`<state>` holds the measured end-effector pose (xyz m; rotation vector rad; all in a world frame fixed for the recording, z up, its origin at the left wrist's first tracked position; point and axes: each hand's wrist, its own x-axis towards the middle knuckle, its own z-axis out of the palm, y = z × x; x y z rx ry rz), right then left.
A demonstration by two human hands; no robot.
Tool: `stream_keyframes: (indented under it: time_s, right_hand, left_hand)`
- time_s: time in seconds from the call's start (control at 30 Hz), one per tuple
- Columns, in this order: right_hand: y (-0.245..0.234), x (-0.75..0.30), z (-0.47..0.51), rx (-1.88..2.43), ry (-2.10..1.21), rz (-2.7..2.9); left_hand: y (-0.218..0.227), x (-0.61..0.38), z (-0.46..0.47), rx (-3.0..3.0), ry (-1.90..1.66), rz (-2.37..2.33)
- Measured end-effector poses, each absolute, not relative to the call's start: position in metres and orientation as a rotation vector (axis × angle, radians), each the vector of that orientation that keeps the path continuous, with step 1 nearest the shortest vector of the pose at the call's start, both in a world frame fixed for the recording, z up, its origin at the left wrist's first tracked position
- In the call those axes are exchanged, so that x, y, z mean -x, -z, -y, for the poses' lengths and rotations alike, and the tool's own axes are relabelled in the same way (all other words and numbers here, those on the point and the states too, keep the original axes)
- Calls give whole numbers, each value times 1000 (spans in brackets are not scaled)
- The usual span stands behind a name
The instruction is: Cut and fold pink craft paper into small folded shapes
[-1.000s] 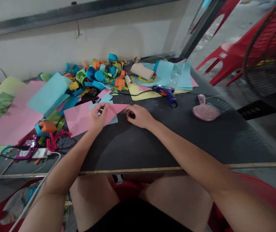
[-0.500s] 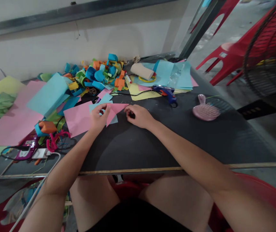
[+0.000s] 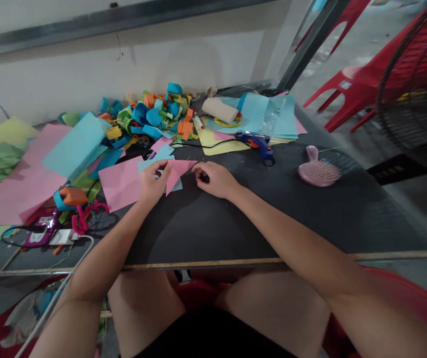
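Observation:
My left hand [image 3: 154, 181] pinches a folded piece of pink paper [image 3: 176, 173] between thumb and fingers. The paper has triangular flaps, one pointing right and one pointing down toward me. At its right tip is my right hand [image 3: 213, 178], fingers curled and fingertips against the corner. Under the folded piece lies a light blue paper [image 3: 177, 186], partly covered. A flat pink sheet [image 3: 119, 183] rests on the table just left of my left hand.
A heap of coloured paper pieces [image 3: 154, 117] lies along the wall. Beyond my right hand are a blue glue gun [image 3: 257, 142] and a cardboard tube [image 3: 219, 110]. A pink hairbrush [image 3: 318, 173] lies to the right, with a fan [image 3: 418, 84] past the table's edge.
The folded pink paper has turned slightly in my fingers, its lower flap shifting a little right. My right hand has stayed almost in place.

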<state>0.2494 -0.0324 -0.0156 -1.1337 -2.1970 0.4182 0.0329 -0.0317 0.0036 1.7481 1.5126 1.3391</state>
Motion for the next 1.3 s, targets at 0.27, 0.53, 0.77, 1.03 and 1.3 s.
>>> stream_keyframes:
  time_s: [0.27, 0.53, 0.77, 1.03, 1.3]
  right_hand:
    - [13, -248, 36, 1145, -458, 2119]
    - [14, -241, 32, 1052, -1122, 1353]
    - [8, -237, 32, 1022, -1302, 1298]
    - [17, -239, 24, 969, -1346, 1021]
    - [18, -239, 25, 963, -1306, 1005]
  left_hand:
    - [-1, -32, 30, -1766, -1408, -1457]
    - [2, -35, 28, -1573, -1469, -1348]
    - [3, -33, 26, -1712, -1434, -1334]
    - [-12, -21, 34, -2482, -1330, -998]
    - [-3, -17, 28, -2661, -1064, -954]
